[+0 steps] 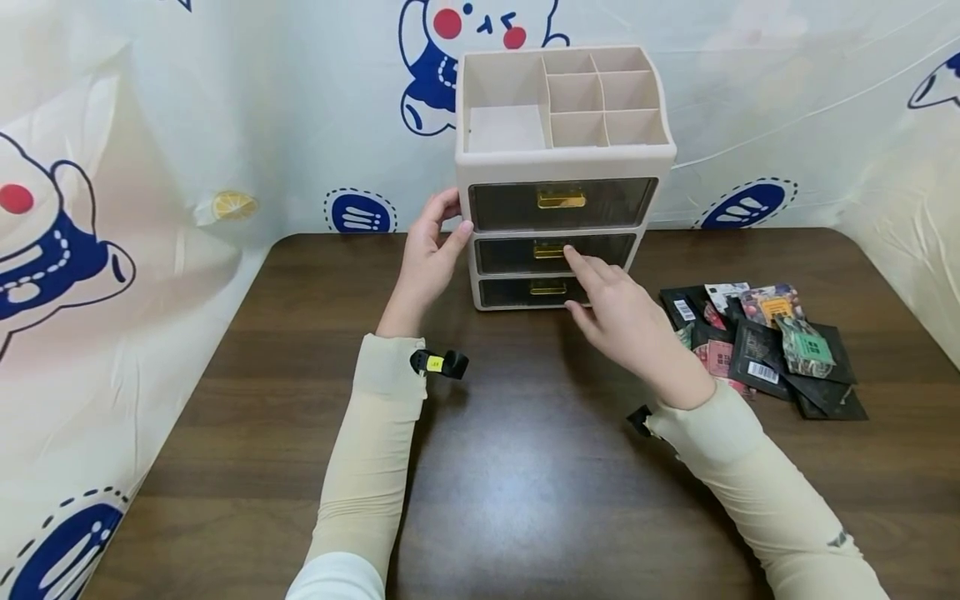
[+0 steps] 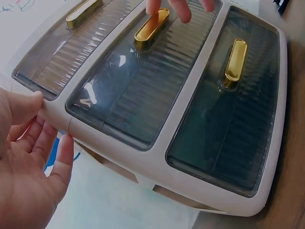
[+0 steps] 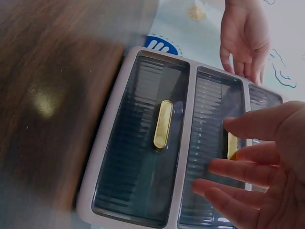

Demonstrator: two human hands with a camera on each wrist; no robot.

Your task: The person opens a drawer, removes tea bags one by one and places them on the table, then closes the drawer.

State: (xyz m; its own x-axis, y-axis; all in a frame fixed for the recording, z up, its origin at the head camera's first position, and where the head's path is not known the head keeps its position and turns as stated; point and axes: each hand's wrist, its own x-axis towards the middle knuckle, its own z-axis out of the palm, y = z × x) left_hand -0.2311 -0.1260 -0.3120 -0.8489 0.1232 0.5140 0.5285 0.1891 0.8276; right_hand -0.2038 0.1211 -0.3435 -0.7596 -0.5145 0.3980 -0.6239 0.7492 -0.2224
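Note:
A cream drawer organizer (image 1: 566, 158) stands upright at the back of the table, with three dark see-through drawers, all closed, and gold handles. My left hand (image 1: 431, 254) holds its left side, with the thumb on the front edge and the fingers against the side wall, as the left wrist view shows. In front of the drawers is my right hand (image 1: 633, 329), fingers spread and nearly straight. Its index fingertip touches the end of the gold handle (image 3: 232, 143) of the middle drawer. The lowest drawer's handle (image 3: 163, 124) is untouched.
Small dark packets with coloured labels (image 1: 765, 346) lie in a pile on the brown wooden table (image 1: 247, 467), right of the organizer. Its top has several open compartments (image 1: 573, 92). A light printed sheet (image 1: 315, 108) hangs behind and at the sides.

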